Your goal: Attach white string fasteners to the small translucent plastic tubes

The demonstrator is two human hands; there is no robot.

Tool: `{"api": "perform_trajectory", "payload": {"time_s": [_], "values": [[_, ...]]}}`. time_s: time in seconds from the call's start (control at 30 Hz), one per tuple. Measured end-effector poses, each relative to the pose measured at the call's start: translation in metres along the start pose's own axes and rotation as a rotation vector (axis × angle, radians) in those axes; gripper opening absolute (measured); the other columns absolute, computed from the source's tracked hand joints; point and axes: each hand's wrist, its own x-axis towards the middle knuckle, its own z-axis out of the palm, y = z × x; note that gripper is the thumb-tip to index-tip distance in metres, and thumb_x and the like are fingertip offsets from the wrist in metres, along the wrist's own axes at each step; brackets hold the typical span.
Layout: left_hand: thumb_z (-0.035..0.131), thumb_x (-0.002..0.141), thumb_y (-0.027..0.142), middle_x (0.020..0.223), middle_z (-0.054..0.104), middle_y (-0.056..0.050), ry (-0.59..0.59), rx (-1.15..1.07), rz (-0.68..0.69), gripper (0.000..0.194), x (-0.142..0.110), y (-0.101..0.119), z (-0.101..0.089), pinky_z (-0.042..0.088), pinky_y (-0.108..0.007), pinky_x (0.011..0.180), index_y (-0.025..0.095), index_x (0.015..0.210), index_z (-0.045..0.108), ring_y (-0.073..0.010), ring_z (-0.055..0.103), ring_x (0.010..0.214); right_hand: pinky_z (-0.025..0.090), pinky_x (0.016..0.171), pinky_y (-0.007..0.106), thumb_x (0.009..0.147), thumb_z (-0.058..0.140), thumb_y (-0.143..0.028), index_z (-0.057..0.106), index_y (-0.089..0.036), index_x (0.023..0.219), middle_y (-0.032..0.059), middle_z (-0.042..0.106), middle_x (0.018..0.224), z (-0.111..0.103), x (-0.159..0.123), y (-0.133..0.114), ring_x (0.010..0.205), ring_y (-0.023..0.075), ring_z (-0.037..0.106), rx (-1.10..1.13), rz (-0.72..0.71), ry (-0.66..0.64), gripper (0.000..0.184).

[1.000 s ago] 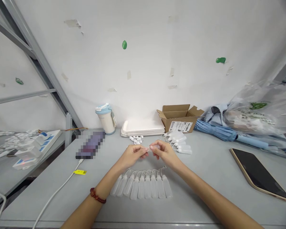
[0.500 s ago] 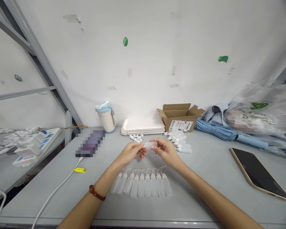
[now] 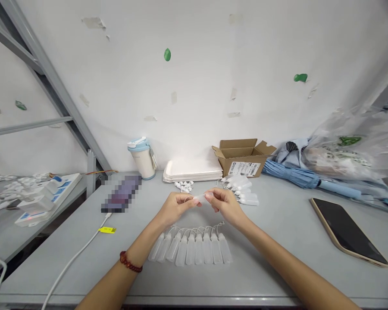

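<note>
A small translucent plastic bottle (image 3: 200, 198) is held level above the table between my two hands. My left hand (image 3: 177, 207) pinches one end of it, where a thin white loop shows by the fingers. My right hand (image 3: 225, 206) grips the other end with thumb and fingers, covering much of it. Below my hands lies a row of several similar bottles (image 3: 198, 249), their thin looped cords toward the wall. Small white caps (image 3: 184, 187) are heaped just beyond my left hand. More such bottles (image 3: 241, 187) lie in a pile beyond my right hand.
Along the wall stand a blue-lidded cup (image 3: 142, 161), a stack of white sheets (image 3: 192, 171) and an open cardboard box (image 3: 242, 161). A blue umbrella (image 3: 291, 175) and plastic bags (image 3: 349, 150) lie right. A phone (image 3: 347, 230) is at right; a cabled, pixelated device (image 3: 121, 196) at left.
The bottle has turned slightly between my hands, and my fingers have closed in around it. A thin loop now shows at my left fingers. The view has shifted a little.
</note>
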Motion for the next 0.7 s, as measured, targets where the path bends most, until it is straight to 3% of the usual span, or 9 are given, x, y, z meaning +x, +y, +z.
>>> {"api": "perform_trajectory", "payload": {"time_s": [0.23,0.37,0.5,0.7], "values": [[0.062,0.075,0.037,0.072,0.062,-0.002,0.053,0.107,0.072,0.025,-0.0017,0.0032,0.0033,0.039,-0.028,0.071,0.015,0.068,0.069,-0.0183,0.052,0.077,0.031,0.045,0.023,0.076,0.052,-0.044,0.056,-0.016,0.063,-0.0054,0.04,0.046,0.0,0.0013,0.0017,0.043,0.0094,0.038,0.017,0.023,0.028,0.031],[0.054,0.08,0.042,0.08,0.066,-0.004,0.005,0.079,0.024,0.031,-0.0004,0.0048,0.0025,0.041,-0.028,0.072,0.015,0.081,0.07,-0.0189,0.055,0.079,0.032,0.048,0.024,0.079,0.05,-0.043,0.059,-0.016,0.069,-0.0054,0.039,0.047,0.0001,0.001,0.0026,0.045,0.01,0.039,-0.004,-0.011,0.042,0.031],[0.045,0.085,0.045,0.081,0.069,-0.005,-0.012,0.066,-0.063,0.04,0.0011,0.0045,0.0036,0.042,-0.028,0.074,0.014,0.078,0.069,-0.019,0.058,0.079,0.031,0.048,0.024,0.079,0.051,-0.042,0.062,-0.015,0.078,-0.0049,0.041,0.05,0.0009,0.0007,0.0031,0.046,0.0103,0.04,-0.025,-0.032,0.062,0.029],[0.05,0.082,0.045,0.076,0.07,-0.007,-0.009,-0.001,-0.106,0.038,0.0007,0.0007,0.0051,0.044,-0.028,0.074,0.012,0.078,0.069,-0.019,0.059,0.076,0.031,0.047,0.023,0.079,0.051,-0.042,0.061,-0.015,0.071,-0.0045,0.041,0.052,0.0024,0.0001,0.0046,0.047,0.0098,0.04,-0.038,-0.033,0.069,0.029]]}}
